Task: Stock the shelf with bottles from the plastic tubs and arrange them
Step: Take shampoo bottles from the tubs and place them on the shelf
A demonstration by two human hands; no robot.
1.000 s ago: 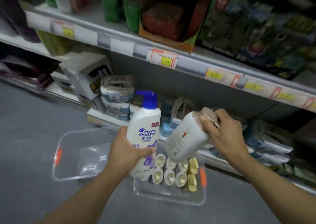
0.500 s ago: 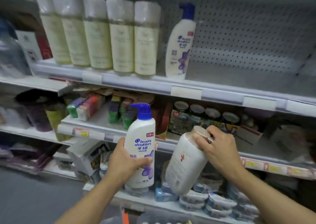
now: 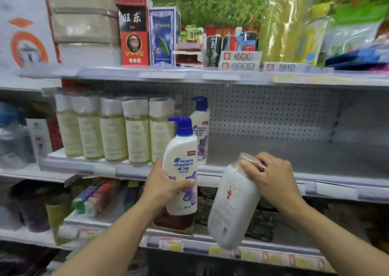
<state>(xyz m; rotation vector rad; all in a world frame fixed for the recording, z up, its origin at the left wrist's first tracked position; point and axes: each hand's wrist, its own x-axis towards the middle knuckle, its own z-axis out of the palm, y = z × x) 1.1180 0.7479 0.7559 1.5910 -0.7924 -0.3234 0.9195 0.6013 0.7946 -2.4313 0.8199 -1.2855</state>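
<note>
My left hand (image 3: 163, 186) grips a white shampoo pump bottle (image 3: 181, 166) with a blue pump, held upright in front of the grey shelf (image 3: 273, 160). My right hand (image 3: 271, 180) grips the brown cap end of a white tilted bottle (image 3: 232, 207), its base hanging down to the left. A matching shampoo pump bottle (image 3: 201, 128) stands on the shelf just behind the one I hold. Left of it stands a row of several pale yellow bottles (image 3: 113, 130). The plastic tubs are out of view.
The shelf's right part in front of the pegboard back (image 3: 263, 111) is bare. The shelf above carries boxes (image 3: 132, 23) and packets. The lower shelf (image 3: 189, 242) holds coloured items and dark packs. Price tags line the shelf edges.
The view has risen from the tubs on the floor to the shelves. Both hands have lifted their bottles up to the level of the grey shelf's front edge.
</note>
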